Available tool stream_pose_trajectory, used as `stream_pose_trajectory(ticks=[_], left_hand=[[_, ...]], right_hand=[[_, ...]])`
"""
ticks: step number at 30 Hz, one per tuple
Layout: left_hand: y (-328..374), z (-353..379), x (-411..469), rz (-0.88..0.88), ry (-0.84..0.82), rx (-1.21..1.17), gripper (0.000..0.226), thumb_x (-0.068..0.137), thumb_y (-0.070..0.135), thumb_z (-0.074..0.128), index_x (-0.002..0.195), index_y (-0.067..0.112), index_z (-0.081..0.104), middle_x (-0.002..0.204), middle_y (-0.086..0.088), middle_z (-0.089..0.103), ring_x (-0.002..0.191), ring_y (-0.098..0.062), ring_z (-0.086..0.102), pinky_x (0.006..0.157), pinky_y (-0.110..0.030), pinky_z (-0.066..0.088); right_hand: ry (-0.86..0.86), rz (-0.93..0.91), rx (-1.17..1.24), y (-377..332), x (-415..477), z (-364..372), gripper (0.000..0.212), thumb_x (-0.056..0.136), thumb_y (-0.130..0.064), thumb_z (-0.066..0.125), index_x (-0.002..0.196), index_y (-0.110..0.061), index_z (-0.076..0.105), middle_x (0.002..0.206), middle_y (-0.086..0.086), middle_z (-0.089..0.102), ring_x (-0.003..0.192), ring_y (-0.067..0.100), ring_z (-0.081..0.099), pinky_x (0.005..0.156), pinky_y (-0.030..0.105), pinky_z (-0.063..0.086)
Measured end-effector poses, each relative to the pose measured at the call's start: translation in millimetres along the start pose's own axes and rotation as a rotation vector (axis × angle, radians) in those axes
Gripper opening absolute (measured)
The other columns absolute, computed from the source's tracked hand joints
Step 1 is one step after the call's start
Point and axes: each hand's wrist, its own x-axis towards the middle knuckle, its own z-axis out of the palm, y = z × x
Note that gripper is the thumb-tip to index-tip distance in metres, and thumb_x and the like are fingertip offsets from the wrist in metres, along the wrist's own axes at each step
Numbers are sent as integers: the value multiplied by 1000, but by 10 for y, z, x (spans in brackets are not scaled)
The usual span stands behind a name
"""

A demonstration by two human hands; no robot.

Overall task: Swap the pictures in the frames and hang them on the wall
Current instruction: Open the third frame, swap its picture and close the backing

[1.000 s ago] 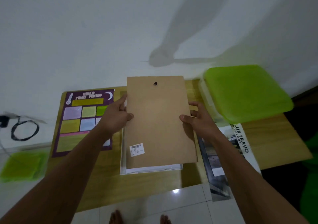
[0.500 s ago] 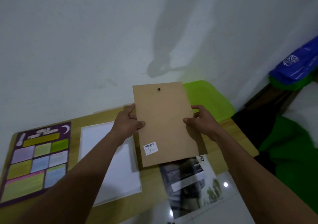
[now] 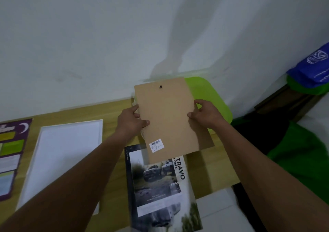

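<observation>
The backing board (image 3: pixel 167 121) is held above the surface (image 3: pixel 114 112), over the car poster (image 3: pixel 158 187); the left hand (image 3: pixel 131 120) and right hand (image 3: pixel 206 115) grasp its side edges. The white frame (image 3: pixel 62 158) lies left.

The brown board (image 3: pixel 167 119) shows only its back side. It hides most of the fingers of the left hand (image 3: pixel 130 119) and of the right hand (image 3: pixel 207 115), which hold it at the two edges. The print on its white label (image 3: pixel 156 145) is too small to read. The board covers the top of the car poster (image 3: pixel 160 187) and the start of its title. Behind the board and the right hand, a part of the green lid (image 3: pixel 208 96) is hidden. The left picture edge cuts the purple chart (image 3: pixel 10 157), and its words are blurred. The right edge cuts the blue bag (image 3: pixel 313 66). The left forearm covers a lower corner of the white frame (image 3: pixel 62 160).
</observation>
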Motion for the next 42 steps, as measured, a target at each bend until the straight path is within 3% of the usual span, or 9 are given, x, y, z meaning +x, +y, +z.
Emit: stream_pose_trajectory(ticks=[2,7,14,18,24,29,33,38,42], left_hand=[[3,46,8,21,21,48,86,72,13,83,146,15,39,97,1,54,103,-24,59,96,-41,50],[42,113,14,44,56,103,82,77,12,79,147,15,37,105,-2,54,98,-17,54,87,-28,44],[39,-51,-78,93,95,184,65,81,26,76,139,14,50,113,-4,62,100,-18,58,84,-28,44],[-43,-337,-292,139,155,231,42,83,31,72,120,13,66,113,-2,68,98,-12,61,83,-21,40],[-489,-1069,-799,155,169,342,33,84,33,70,112,15,69,105,-1,70,88,-9,60,82,-18,37],[-1116,-1744,-1138,108,178,401,35,84,30,71,114,13,68,109,-2,70,95,-13,64,81,-19,38],[-1631,-2125,-1277,64,171,432,37,81,27,73,115,13,66,114,-4,68,101,-17,64,86,-25,43],[-2159,-2346,-1380,44,154,538,53,83,24,73,131,10,56,131,-9,57,121,-25,52,102,-35,40],[-2410,-2332,-1414,-17,151,600,66,82,26,75,139,7,48,140,-12,50,128,-28,46,105,-36,37]], right_hand=[[20,-11,-32,25,46,30,73,84,-26,77,147,-12,43,138,13,55,123,29,55,99,31,43],[70,-20,-115,74,88,111,69,83,-30,77,142,-9,49,137,17,55,124,31,54,99,36,45],[123,-102,-218,-140,-30,85,47,91,-25,62,134,-7,56,130,16,62,120,29,58,96,34,47],[80,-200,-298,-432,-221,148,43,94,-22,60,133,-3,57,130,16,62,123,29,57,100,37,47],[19,-273,-346,-977,-752,591,41,94,-30,60,128,-7,61,126,11,65,117,26,60,96,37,49],[-84,-265,-313,-1342,-1320,1343,37,94,-36,58,120,-9,63,120,10,66,105,27,62,85,33,50],[-162,-234,-274,-1466,-1687,2071,42,93,-35,60,128,-11,58,128,8,63,116,24,59,95,36,50],[-185,-180,-332,-1470,-1943,2763,39,95,-28,57,128,-7,56,133,10,56,121,28,54,90,31,43],[-170,-142,-403,-1346,-2045,3069,30,95,-25,58,115,-2,60,123,14,53,113,32,56,83,33,47]])
